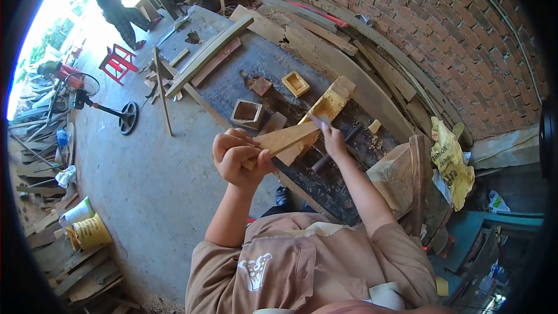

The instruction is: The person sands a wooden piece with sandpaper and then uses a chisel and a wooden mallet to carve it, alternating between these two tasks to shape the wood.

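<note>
My left hand (239, 156) is wrapped round the near end of a flat, tapering strip of wood (288, 138), which slants up to the right over the workbench. My right hand (333, 141) is closed near the far end of that strip. A short, blurred bluish-grey thing (317, 120) sticks out from its fingers; I cannot tell what it is. Beneath and beyond the strip lies a long wooden block (332, 100) with a yellowish hollow cut into it. Two small hollowed wooden boxes, one pale grey (247, 113) and one yellowish (295, 84), stand close by.
Wood chips and offcuts (375, 126) litter the dark bench (218, 94). Long planks (343, 46) lean along the brick wall (430, 17). A big timber block (395, 177) stands at my right. Leftward are a fan (87, 93), a red stool (118, 63) and a distant person (113, 3).
</note>
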`<state>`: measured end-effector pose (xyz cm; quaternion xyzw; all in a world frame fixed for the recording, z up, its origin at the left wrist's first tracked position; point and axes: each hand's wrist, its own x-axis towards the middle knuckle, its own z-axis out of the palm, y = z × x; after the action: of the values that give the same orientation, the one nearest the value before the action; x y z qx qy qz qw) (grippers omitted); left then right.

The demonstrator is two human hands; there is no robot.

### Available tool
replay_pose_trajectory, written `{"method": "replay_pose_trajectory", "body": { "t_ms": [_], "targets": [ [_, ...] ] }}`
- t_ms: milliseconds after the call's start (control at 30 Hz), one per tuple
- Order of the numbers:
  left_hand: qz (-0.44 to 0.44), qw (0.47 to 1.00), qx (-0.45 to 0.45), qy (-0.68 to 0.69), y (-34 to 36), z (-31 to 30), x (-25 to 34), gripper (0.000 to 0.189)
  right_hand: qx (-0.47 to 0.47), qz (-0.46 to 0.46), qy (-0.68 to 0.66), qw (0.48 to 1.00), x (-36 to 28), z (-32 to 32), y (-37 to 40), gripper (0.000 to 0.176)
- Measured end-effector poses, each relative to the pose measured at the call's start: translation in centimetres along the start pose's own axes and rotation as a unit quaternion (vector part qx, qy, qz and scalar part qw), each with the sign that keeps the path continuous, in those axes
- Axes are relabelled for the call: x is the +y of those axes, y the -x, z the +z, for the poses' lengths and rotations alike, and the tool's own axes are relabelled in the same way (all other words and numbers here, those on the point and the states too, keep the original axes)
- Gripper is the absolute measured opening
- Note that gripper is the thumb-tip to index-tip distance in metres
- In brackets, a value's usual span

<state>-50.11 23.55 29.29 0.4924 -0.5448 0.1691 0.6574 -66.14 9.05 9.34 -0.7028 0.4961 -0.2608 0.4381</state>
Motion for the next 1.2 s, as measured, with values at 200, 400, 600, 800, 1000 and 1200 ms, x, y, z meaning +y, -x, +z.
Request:
{"method": "replay_pose_trajectory", "body": {
  "t_ms": [200,400,600,800,1000,1200],
  "targets": [
    [-0.007,1.000,0.004,0.002,0.0,0.4,0.1,0.031,-0.044,-0.225,-0.310,0.923,-12.8,-1.3,6.2,0.042],
    [-0.022,1.000,0.013,0.002,0.6,-0.3,0.6,0.031,0.019,0.011,-0.057,0.998,2.8,1.2,0.1,0.049],
    [-0.043,0.999,0.022,0.005,0.6,-0.2,0.2,0.028,-0.090,-0.091,-0.191,0.973,-7.6,-0.7,3.0,0.048],
    [-0.045,0.999,0.026,0.002,0.5,0.2,0.3,0.028,-0.051,-0.060,-0.192,0.978,-3.1,0.0,4.0,0.047],
    [-0.053,0.998,0.012,-0.003,0.4,0.2,0.8,0.027,-0.074,0.026,0.023,0.997,0.3,-0.3,-1.4,0.048],
    [-0.058,0.998,0.022,-0.010,0.8,0.2,0.9,0.027,-0.005,-0.183,-0.316,0.931,-9.3,0.0,5.4,0.049]
  ]
}}
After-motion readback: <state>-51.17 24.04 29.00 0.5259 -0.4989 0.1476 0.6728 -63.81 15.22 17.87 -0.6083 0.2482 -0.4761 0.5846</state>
